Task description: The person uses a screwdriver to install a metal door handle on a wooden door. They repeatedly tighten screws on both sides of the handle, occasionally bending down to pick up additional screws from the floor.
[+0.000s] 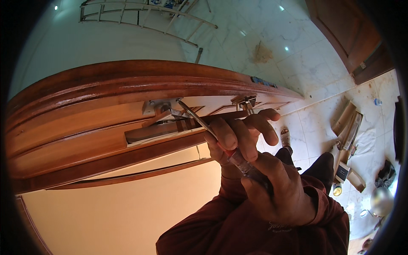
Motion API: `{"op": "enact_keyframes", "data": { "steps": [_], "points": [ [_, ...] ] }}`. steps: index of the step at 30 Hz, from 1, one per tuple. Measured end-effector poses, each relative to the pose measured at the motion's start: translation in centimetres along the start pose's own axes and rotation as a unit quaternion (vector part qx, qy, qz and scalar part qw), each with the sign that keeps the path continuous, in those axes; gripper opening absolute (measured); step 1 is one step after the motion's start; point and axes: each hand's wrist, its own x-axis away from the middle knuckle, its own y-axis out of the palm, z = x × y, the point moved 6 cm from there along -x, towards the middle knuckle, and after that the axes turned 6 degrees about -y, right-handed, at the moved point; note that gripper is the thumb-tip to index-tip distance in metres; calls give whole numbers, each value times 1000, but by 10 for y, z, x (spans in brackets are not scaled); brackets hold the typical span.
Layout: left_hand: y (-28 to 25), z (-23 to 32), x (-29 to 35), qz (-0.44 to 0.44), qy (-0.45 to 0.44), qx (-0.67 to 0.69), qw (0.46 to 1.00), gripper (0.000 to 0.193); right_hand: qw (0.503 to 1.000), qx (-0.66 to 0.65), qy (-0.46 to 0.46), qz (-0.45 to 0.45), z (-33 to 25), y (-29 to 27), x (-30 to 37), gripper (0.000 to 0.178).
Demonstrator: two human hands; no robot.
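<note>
A screwdriver (pixel 197 117) with a thin metal shaft, a red collar and a clear handle slants up to the left. My right hand (pixel 284 190) is closed around its handle. The fingers of my left hand (pixel 241 137) close about the shaft near the collar. At the far end, the tip meets the edge of a metal plate (pixel 149 107) on the brown wooden door (pixel 89 127); whether it sits in a screw is too small to tell. A metal fitting (pixel 170 114) projects from that plate. Farther right on the door is a second metal fitting (pixel 246 102), partly hidden by my left hand.
A metal ladder (pixel 144 19) lies beyond the door. Another brown wooden door (pixel 348 34) stands at the upper right. Opened cardboard boxes (pixel 344 119), a can (pixel 337 189) and a black bag (pixel 386 174) lie on the tiled floor at right. A cream wall (pixel 114 212) is at lower left.
</note>
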Motion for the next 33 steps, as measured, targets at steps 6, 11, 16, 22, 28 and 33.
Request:
{"op": "enact_keyframes", "data": {
  "steps": [6, 11, 16, 22, 28, 33],
  "points": [
    [16, 9, -8, 68, -3, 50, 996, 41, 951, 294, -89, -44, -18, 13, 3, 53],
    [6, 13, 3, 86, 3, 86, 993, 36, 945, 305, -112, -41, -18, 15, -2, 58],
    [2, 19, 14, 110, 4, 107, 988, 34, 981, 183, -35, -47, -14, 27, -4, 62],
    [9, 14, 11, 104, -30, 101, 989, 33, 985, 164, -60, -8, -10, 28, -1, 47],
    [29, 9, 5, 150, -40, 139, 978, 35, 768, -556, 284, 144, 17, 36, 26, 27],
    [25, 14, 12, 275, -31, 69, 959, 33, 752, -574, 322, 40, 22, 21, 14, 27]
  ]
}}
